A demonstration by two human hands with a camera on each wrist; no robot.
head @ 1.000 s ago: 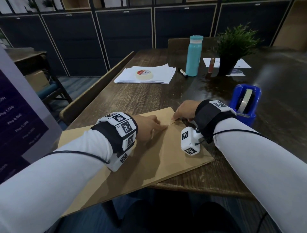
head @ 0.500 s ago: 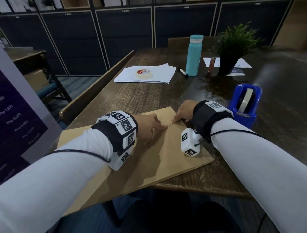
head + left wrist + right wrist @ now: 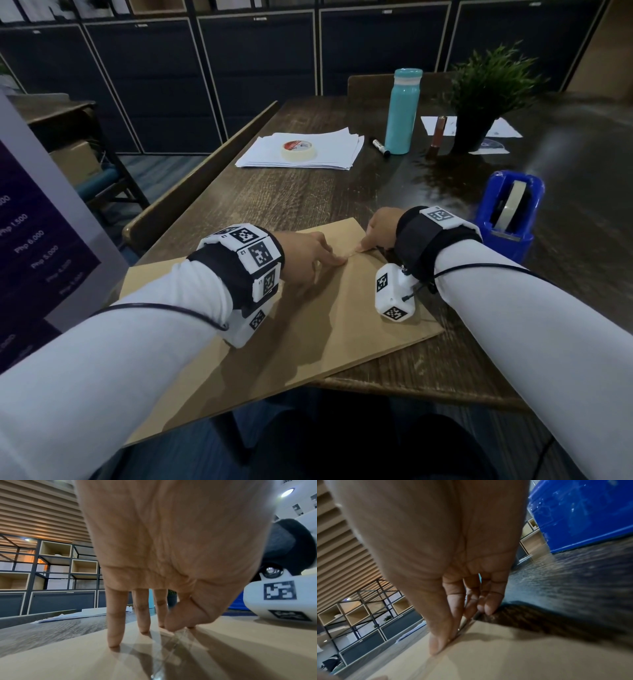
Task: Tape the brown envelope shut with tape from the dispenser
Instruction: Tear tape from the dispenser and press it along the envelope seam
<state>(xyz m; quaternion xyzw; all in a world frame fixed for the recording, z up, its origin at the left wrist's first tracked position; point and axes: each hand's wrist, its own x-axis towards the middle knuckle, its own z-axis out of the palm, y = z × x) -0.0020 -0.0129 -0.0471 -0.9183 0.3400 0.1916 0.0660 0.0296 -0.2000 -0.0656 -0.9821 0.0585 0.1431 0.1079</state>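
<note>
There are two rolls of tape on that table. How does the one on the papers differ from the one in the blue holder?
The loose roll lies flat on the paper stack; the dispenser roll stands on edge inside the blue dispenser. The loose roll shows a red and white label in its middle; none shows on the dispenser roll. The loose roll sits far from both hands; the dispenser roll is beside the right hand. Both look pale cream.

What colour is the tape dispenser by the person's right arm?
Blue. The tape dispenser shows best in the head view.
</note>
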